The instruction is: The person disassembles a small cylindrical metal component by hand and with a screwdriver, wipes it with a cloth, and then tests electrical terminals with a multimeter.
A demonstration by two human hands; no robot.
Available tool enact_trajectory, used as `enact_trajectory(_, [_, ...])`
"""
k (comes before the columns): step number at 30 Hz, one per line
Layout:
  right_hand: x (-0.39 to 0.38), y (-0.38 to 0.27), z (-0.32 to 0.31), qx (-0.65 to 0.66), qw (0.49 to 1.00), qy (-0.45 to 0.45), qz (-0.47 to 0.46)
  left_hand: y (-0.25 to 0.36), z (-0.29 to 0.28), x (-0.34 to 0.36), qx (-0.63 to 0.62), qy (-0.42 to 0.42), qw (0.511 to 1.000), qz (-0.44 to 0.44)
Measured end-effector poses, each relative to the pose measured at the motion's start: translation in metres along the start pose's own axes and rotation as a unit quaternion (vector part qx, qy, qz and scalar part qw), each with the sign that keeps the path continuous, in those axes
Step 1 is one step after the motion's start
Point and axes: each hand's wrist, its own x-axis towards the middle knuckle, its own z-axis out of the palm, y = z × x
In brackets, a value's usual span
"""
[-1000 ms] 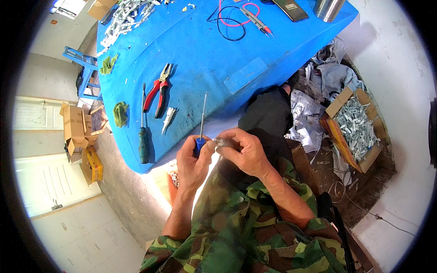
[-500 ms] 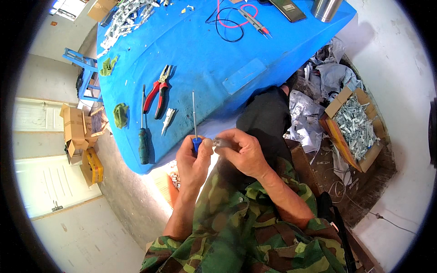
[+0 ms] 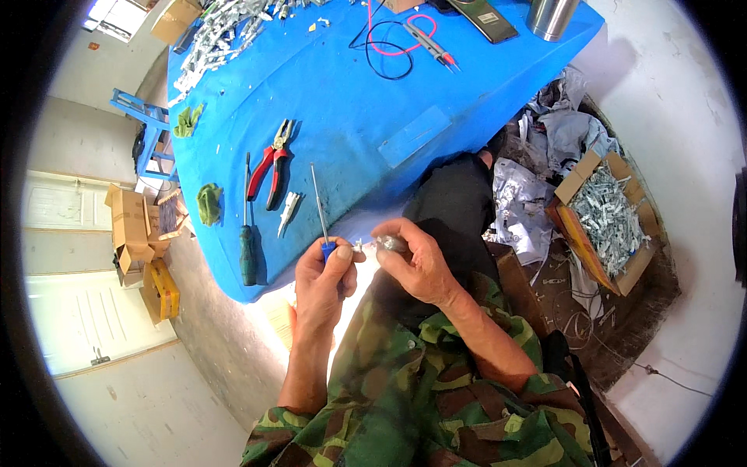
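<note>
My left hand (image 3: pixel 320 284) grips a blue-handled screwdriver (image 3: pixel 328 251), its thin shaft pointing up, and a small pale piece (image 3: pixel 358 247) shows at its fingertips. My right hand (image 3: pixel 420 268) pinches a small translucent, silvery object (image 3: pixel 390 244) just to the right of that piece, with a narrow gap between them. On the blue-covered table (image 3: pixel 334 109) beyond my hands lie red-and-black pliers (image 3: pixel 274 167), a green-handled screwdriver (image 3: pixel 248 253), a small white part (image 3: pixel 289 212) and two crumpled green cloths (image 3: pixel 208 204), (image 3: pixel 187 120).
Metal parts (image 3: pixel 210 54) pile at the back left, near test leads (image 3: pixel 424 37), a black device (image 3: pixel 486 19) and a steel cup (image 3: pixel 551 17). Right of my leg sit plastic bags (image 3: pixel 517 202) and a box of parts (image 3: pixel 607 218). Cartons (image 3: pixel 128 214) and a blue chair (image 3: pixel 144 128) stand left.
My left hand has shifted left and down with the screwdriver, opening a gap to the right hand where a small pale piece now shows.
</note>
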Motion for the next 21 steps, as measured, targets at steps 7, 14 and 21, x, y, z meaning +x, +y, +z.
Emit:
enact_trajectory(7, [0.001, -0.001, 0.000, 0.052, 0.999, 0.008, 0.010, 0.003, -0.005, 0.001, -0.097, -0.039, 0.994, -0.026])
enact_trajectory(14, [0.000, 0.002, -0.004, 0.068, 0.998, 0.009, -0.009, 0.004, -0.001, -0.001, -0.174, -0.063, 0.981, -0.063])
enact_trajectory(21, [0.000, 0.012, -0.005, 0.100, 0.994, 0.008, -0.046, 0.009, 0.002, -0.002, -0.125, -0.046, 0.990, -0.037])
